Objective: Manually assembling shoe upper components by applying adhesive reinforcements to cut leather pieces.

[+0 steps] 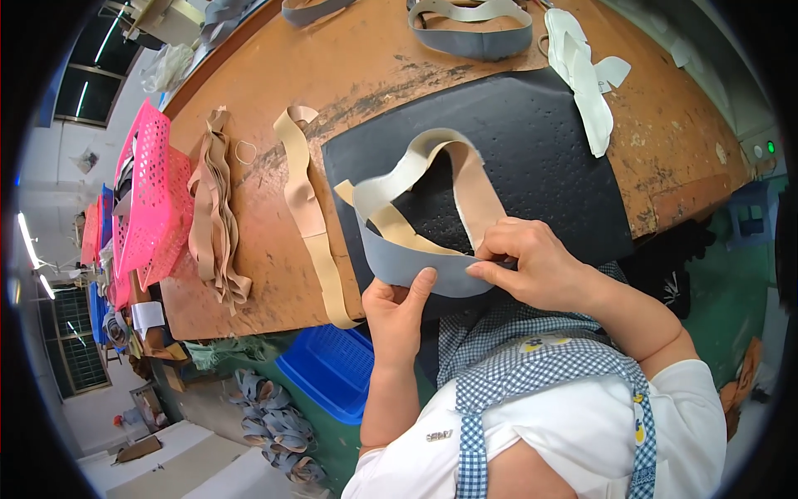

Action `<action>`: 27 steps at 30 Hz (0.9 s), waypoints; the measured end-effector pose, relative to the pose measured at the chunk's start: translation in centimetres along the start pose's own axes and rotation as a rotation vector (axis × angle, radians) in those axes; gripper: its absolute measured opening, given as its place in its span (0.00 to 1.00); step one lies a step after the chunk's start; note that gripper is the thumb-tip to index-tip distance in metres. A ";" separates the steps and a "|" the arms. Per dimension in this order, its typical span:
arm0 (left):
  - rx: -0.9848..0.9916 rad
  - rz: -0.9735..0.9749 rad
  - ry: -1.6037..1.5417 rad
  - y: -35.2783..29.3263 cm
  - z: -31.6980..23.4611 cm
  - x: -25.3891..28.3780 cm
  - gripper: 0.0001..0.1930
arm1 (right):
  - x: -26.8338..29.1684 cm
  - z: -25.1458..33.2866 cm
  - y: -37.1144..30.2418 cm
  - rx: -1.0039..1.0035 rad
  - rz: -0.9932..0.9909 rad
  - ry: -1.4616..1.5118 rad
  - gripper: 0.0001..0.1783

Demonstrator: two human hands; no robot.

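A wide loop of grey-blue strip (420, 268) with a pale and beige inner side stands on edge over the black mat (549, 141). My left hand (394, 320) grips its near lower edge, thumb on the grey-blue face and fingers tucked below. At the near right part of the loop, my right hand (532, 259) pinches the strip between thumb and fingers. A tan strip (399, 231) shows inside and behind the loop; whether it is joined to it I cannot tell. Left of the mat lies a long beige strip (309, 220), hanging partly toward the table's near edge.
A bundle of beige strips (218, 208) lies beside a pink perforated basket (158, 195) on the left. Another grey band loop (474, 41) and white pieces (586, 91) sit at the far side. Below the table are a blue basket (328, 366) and piled grey strips (274, 424).
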State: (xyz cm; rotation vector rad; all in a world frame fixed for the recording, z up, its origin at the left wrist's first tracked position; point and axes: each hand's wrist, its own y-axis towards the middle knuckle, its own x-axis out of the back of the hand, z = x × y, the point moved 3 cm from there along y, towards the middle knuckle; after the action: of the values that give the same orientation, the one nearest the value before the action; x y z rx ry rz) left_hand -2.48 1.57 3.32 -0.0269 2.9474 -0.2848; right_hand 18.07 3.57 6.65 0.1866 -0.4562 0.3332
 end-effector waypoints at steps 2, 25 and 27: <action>0.032 0.037 -0.051 0.0 -0.1 -0.2 0.11 | -0.3 0.2 0.0 0.004 -0.008 -0.008 0.09; 0.145 -0.075 -0.327 -0.1 0.7 1.1 0.10 | -2.2 0.9 1.6 -0.141 0.040 0.090 0.10; 0.122 -0.076 -0.238 0.1 1.1 1.9 0.09 | -2.4 0.9 1.5 -0.136 0.033 0.094 0.10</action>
State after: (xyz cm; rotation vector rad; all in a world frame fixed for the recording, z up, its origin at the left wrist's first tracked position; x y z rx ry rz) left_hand -4.19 1.40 1.94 -0.1465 2.6916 -0.4394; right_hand 15.14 4.05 6.51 0.0305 -0.3876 0.3407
